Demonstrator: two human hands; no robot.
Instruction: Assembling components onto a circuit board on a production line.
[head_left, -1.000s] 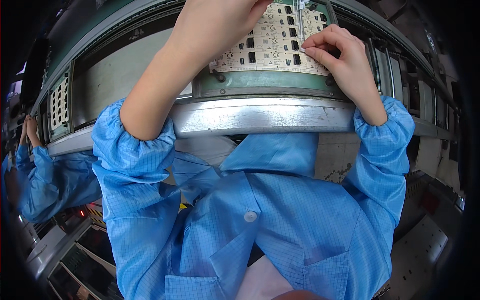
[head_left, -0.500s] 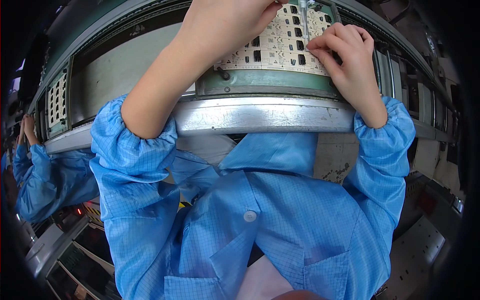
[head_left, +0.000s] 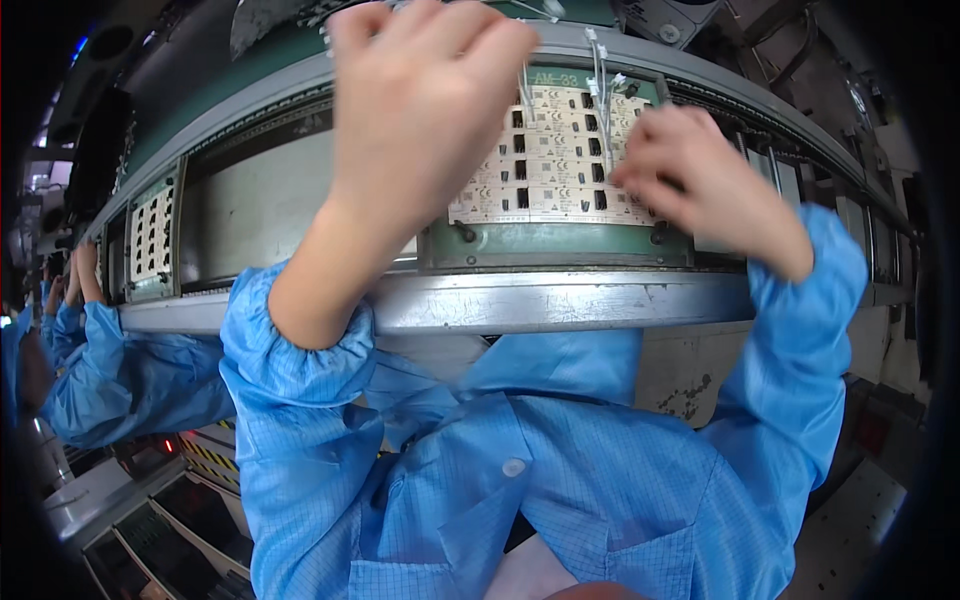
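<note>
My left hand (head_left: 425,95) is raised over the far left corner of a cream panel of small circuit boards (head_left: 555,205). Its fingers are curled, and whatever they may hold is hidden behind the hand. The panel carries rows of black components and sits in a green carrier (head_left: 555,243). Thin wires with white connectors (head_left: 598,75) stand across the panel's far part. My right hand (head_left: 690,170), blurred by motion, hovers at the panel's right side with its fingers bent. Its fingertips are close to the lower end of one wire; whether they grip it is not clear.
A metal rail (head_left: 560,300) runs along the near side of the conveyor line. Further left, another carrier holds a similar panel (head_left: 153,235). Co-workers in blue smocks, one with a sleeve (head_left: 105,330) at the rail, stand there. More loose wires (head_left: 545,10) lie beyond the far rail.
The view has tilted up, so the panel sits lower. My left hand has moved left and away, off the wires. My right hand stays by the panel's right side.
</note>
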